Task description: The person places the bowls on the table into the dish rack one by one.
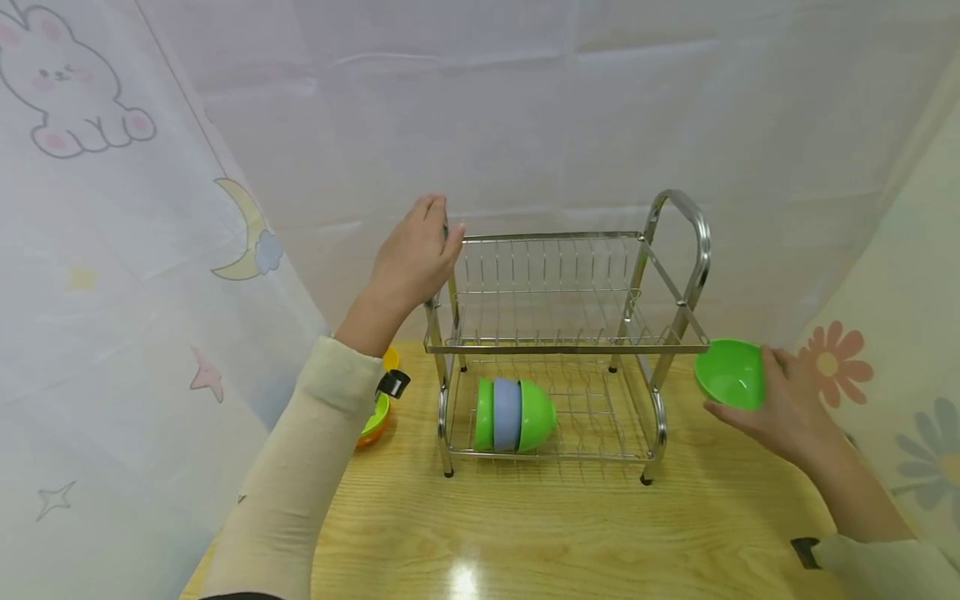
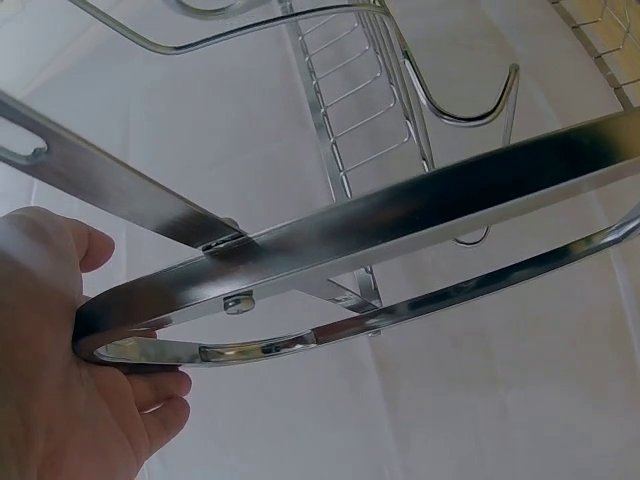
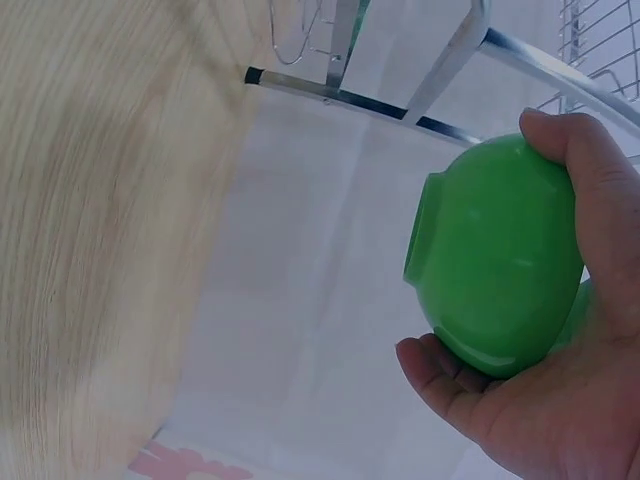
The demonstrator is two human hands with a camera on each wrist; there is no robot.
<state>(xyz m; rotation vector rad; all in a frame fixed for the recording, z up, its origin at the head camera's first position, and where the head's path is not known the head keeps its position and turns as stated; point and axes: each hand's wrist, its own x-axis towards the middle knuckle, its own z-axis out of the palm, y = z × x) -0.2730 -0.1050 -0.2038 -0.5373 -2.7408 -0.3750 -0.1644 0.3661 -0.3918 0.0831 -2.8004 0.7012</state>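
Observation:
A two-tier metal dish rack [image 1: 566,348] stands on the wooden table. My left hand [image 1: 412,258] grips the top of its left side frame; in the left wrist view the fingers of that hand [image 2: 75,350] curl round the bent metal bar [image 2: 130,310]. To the right of the rack, my right hand [image 1: 791,408] holds a green bowl [image 1: 729,373] by its edge, clear of the rack. The right wrist view shows the bowl [image 3: 500,255] between thumb and fingers of the hand [image 3: 570,400]. On the lower tier, green bowls [image 1: 537,417] and a blue-grey bowl [image 1: 507,415] stand on their sides, nested in a row.
Left of the rack, partly behind my left sleeve, are a stacked green and orange bowl [image 1: 375,421] and a yellow item [image 1: 391,358]. A pale curtain [image 1: 525,125] hangs behind the rack, and printed sheets stand at both sides. The table [image 1: 555,533] extends in front.

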